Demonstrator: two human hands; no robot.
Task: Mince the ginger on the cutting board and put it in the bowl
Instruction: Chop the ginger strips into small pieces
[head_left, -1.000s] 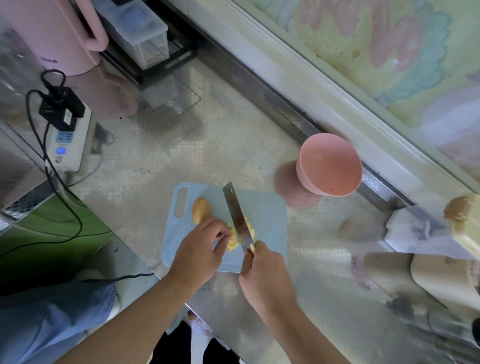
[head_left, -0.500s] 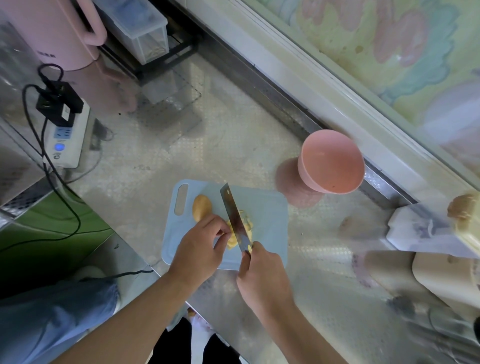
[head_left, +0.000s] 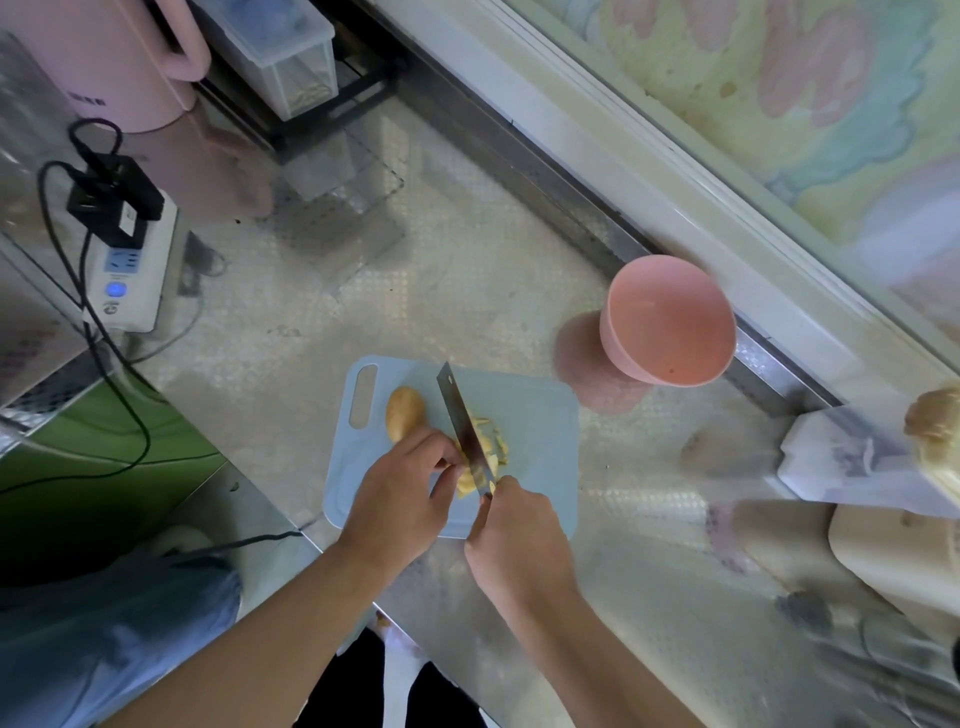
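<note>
Ginger (head_left: 480, 452) at frame centre is only sliced, not minced, left hand (head_left: 402, 493) pinching it, right hand (head_left: 519, 540) gripping the knife (head_left: 465, 431), bowl (head_left: 667, 322) looks empty, I think.

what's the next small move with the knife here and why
Probably another downward cut just left of the blade. The right hand holds the knife over the ginger that the left hand pins on the cutting board. Only coarse slices lie there, and the bowl looks empty.
</note>
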